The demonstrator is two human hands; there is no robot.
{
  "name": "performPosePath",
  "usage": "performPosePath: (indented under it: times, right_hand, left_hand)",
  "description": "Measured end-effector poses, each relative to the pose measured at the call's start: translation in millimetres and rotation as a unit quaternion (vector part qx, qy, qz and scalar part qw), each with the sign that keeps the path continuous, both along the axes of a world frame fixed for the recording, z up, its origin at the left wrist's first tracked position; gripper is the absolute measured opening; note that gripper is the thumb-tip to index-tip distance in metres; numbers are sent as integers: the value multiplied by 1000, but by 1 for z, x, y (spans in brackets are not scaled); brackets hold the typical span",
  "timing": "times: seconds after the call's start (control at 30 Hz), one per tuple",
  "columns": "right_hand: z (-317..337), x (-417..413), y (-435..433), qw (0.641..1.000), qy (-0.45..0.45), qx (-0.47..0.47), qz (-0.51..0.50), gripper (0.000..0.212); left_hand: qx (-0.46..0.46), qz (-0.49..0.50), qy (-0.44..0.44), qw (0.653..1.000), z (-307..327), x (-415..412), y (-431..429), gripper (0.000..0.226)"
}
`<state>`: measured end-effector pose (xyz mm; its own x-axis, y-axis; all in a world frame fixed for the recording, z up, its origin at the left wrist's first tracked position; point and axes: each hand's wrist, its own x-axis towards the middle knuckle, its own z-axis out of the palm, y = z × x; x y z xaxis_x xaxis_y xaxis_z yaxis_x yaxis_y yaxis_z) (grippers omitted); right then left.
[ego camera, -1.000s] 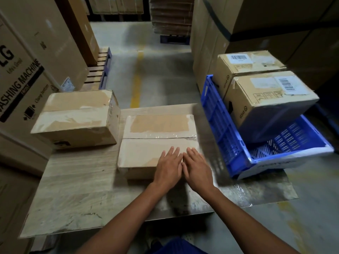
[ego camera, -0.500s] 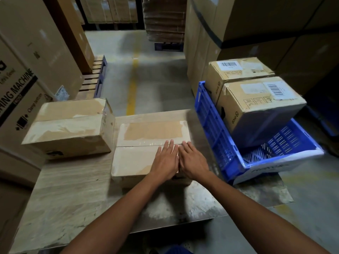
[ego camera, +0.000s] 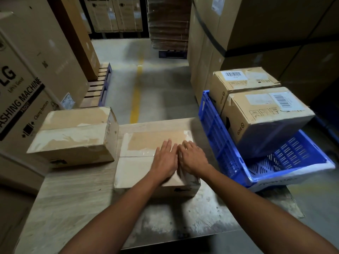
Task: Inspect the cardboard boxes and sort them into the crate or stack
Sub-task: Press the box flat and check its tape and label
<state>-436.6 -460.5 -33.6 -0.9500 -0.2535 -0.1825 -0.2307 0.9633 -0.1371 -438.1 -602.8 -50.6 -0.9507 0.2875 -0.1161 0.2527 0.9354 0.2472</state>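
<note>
Cardboard under both my palms: I am pressing the taped box (ego camera: 146, 158) flat against the wooden table (ego camera: 73, 198), fingers spread and lying open on its top, gripping nothing. My left hand (ego camera: 165, 160) and right hand (ego camera: 192, 158) are lying side by side, thumbs nearly touching, over the right half of the lid and just past its centre seam.

Only the head view is available. From my hands, the second taped box (ego camera: 73, 132) is sitting to the left, just beside the one I am touching. To the right of my right hand, the blue crate (ego camera: 220, 136) is resting tilted at the table's edge, already holding two labelled boxes: the nearer one (ego camera: 266, 118) and the farther one (ego camera: 242, 79) behind it.

To do this check well, I judge I should be sweeping my palms slowly along the tape and seam, feeling for lifted edges, soft spots or crushed corners, then sliding my hands apart to the box's sides before lifting, since the glossy tape looks slippery.

Compared with a second ago, my hands are reaching farther forward: they were resting near the edge closest to me, and now my fingertips are crossing the seam onto the far flap. Both boxes and the crate are staying where they were.
</note>
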Motion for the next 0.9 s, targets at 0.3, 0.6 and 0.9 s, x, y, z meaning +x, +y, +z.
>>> performPosePath:
  times: [0.3, 0.6, 0.9]
  right_hand:
    - [-10, -13, -6, 997, 46, -48, -49, 43]
    - [-8, -45, -23, 930, -59, -243, -269, 76]
    - [31, -46, -22, 896, 70, -283, -335, 81]
  left_hand:
    - [-45, -15, -10, 999, -7, -20, -20, 54]
    - [35, 303, -69, 950, 10, -60, -94, 60]
    - [230, 378, 17, 897, 56, -60, -108, 50]
